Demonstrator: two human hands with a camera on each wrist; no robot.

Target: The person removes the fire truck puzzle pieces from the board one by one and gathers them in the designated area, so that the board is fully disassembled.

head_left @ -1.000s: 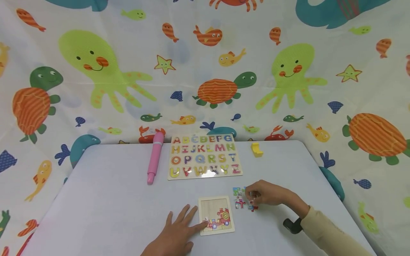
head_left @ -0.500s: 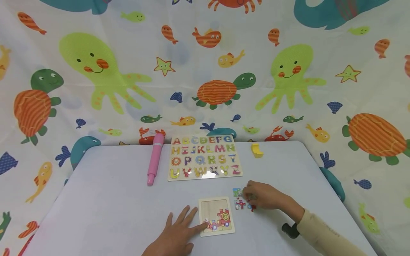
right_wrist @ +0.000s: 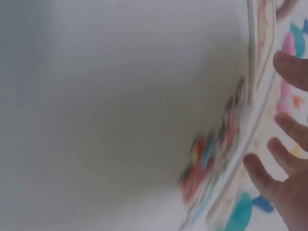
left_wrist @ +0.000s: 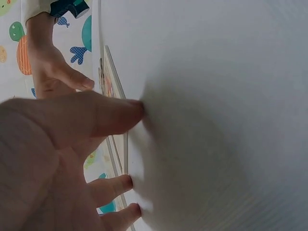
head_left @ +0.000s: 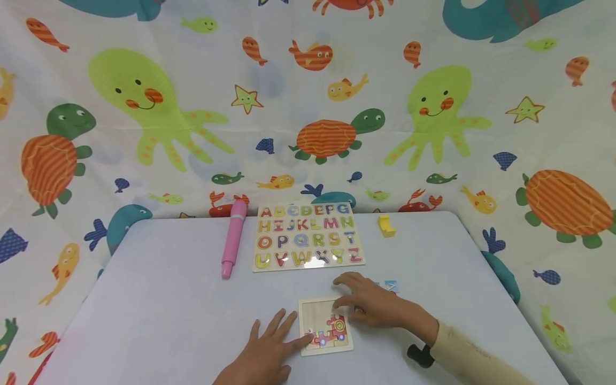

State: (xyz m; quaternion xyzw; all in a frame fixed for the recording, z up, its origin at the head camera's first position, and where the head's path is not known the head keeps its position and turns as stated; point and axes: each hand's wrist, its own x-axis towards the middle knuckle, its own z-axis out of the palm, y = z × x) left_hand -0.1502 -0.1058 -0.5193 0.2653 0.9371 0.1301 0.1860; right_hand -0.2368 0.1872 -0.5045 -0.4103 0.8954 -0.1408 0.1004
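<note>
My left hand (head_left: 262, 350) lies with fingers spread at the left of a small wooden puzzle tray (head_left: 332, 351), one fingertip reaching over its rim to the pieces. Inside the tray, joined red train pieces (head_left: 338, 324) fill the lower right part; bare wood shows above them. My right hand (head_left: 377, 302) hovers by the tray's upper right edge, thumb and fingers apart. Nothing shows between them in the right wrist view. Loose jigsaw pieces (right_wrist: 199, 166) lie under and beside that hand, blurred there; in the head view it covers most of them.
An alphabet peg board (head_left: 309, 235) lies at the back middle of the white table (head_left: 168, 299). Left of it is a pink pen-shaped tube (head_left: 232, 240). A small yellow block (head_left: 386, 226) stands at the back right. A sea-animal curtain (head_left: 269, 117) hangs behind.
My right hand has moved left from the loose pieces toward the tray, and its fingers have spread from a gathered pose. My left hand has stayed in place.
</note>
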